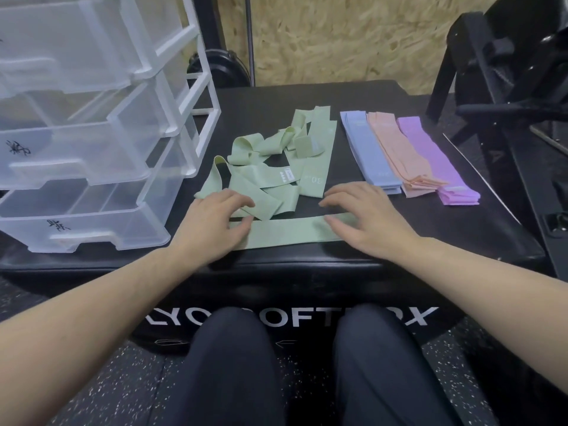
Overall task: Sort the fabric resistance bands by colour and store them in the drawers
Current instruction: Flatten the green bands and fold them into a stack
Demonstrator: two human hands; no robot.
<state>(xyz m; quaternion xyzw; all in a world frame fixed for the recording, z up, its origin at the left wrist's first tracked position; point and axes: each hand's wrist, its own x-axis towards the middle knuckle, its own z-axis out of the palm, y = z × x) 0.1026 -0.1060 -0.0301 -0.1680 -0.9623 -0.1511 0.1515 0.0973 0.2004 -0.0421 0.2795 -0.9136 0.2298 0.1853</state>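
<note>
Both hands, left hand [215,216] and right hand [365,215], press relaxed, spread fingers on one flat green band [289,232], gripping nothing. Smoothing step, I'd say; next, the tangled green pile [270,167] needs flattening likewise.

Bare forearms without sleeves, left hand [212,222] and right hand [365,216] ungloved, dark navy trousers [233,364].

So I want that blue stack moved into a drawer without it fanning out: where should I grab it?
Probably at the near short end of the blue stack, coming in from the front edge of the box. The layers lie flat and flush there, and the peach stack crowds its right long side, so a thumb-over, fingers-under pinch looks easiest.
</note>
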